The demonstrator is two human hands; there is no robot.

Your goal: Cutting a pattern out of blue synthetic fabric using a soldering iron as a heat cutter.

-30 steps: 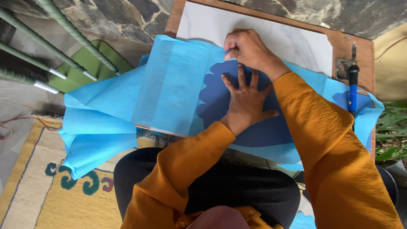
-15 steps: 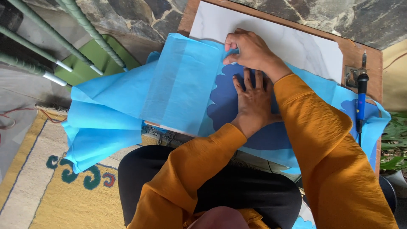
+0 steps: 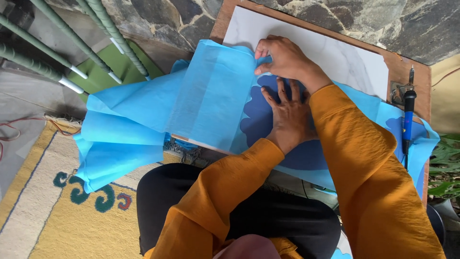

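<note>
Left hand: our left hand (image 3: pixel 286 120) lies flat, fingers spread, gripping nothing, pressing the dark patch (image 3: pixel 261 122) down.
Right hand: our right hand (image 3: pixel 282 60) pinches the cloth's (image 3: pixel 211 91) cut edge just above the left fingertips; we think thumb and forefinger close on it, though the knuckles hide the contact.
Cloth: on the board (image 3: pixel 417 67), over the white sheet (image 3: pixel 335 52), spilling leftward from the pinch and off the edge.
Handling: we judge it light, limp and easily creased; best taken at the edge.
Axis: long way runs left-right, away from the pinch.
Tool: a blue-handled iron (image 3: pixel 407 120) rests well right of both hands.
</note>
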